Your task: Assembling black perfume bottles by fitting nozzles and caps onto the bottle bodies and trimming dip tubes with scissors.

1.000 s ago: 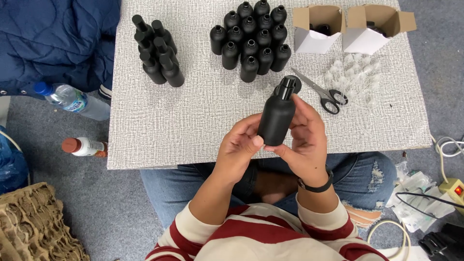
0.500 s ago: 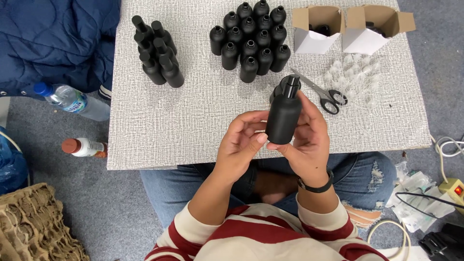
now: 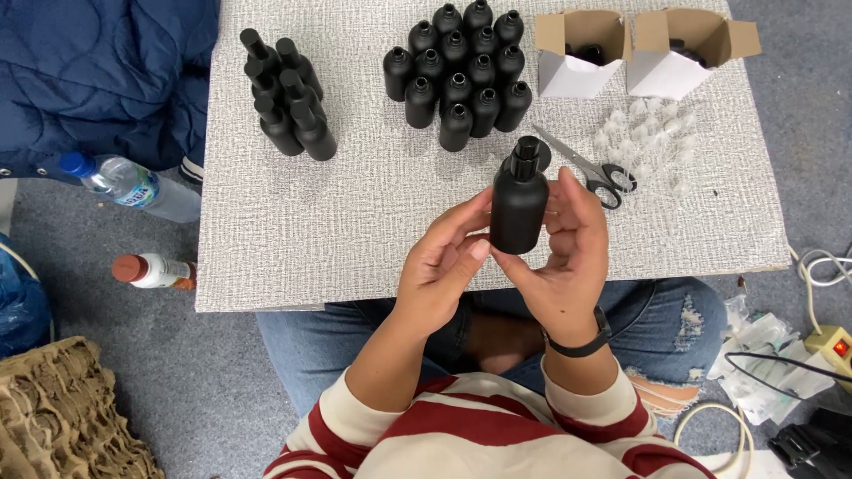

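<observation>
In the head view, we see a black bottle [image 3: 519, 209] held upright just right of the frame's centre, over the near edge of the grey textured counter [image 3: 355, 222]. Our left hand [image 3: 444, 266] steadies it from the left, its fingers [image 3: 468, 222] curled narrowly against the bottle's side and base. Our right hand [image 3: 568, 253] cups it from the right, fingers closed around the body, a dark watch band [image 3: 579, 344] on the wrist. A black pump cap [image 3: 525, 155] sits on the bottle's neck.

In the upper middle of the frame a cluster of uncapped black bottles [image 3: 461, 75] stands upright, packed touching one another. In the upper left of the counter a smaller group of capped bottles [image 3: 286, 93] stands close together. Scissors [image 3: 590, 167] lie just right of the held bottle's top, beside a scatter of small clear plastic pieces [image 3: 648, 133]. Two open white cartons [image 3: 643, 53] sit side by side at the upper right.

On the floor at the left lie a clear water bottle [image 3: 133, 184] and a smaller bottle with a brown cap [image 3: 149, 270], under a blue quilted blanket [image 3: 98, 71]. At the lower right a power strip [image 3: 830, 341] lies among cables.
</observation>
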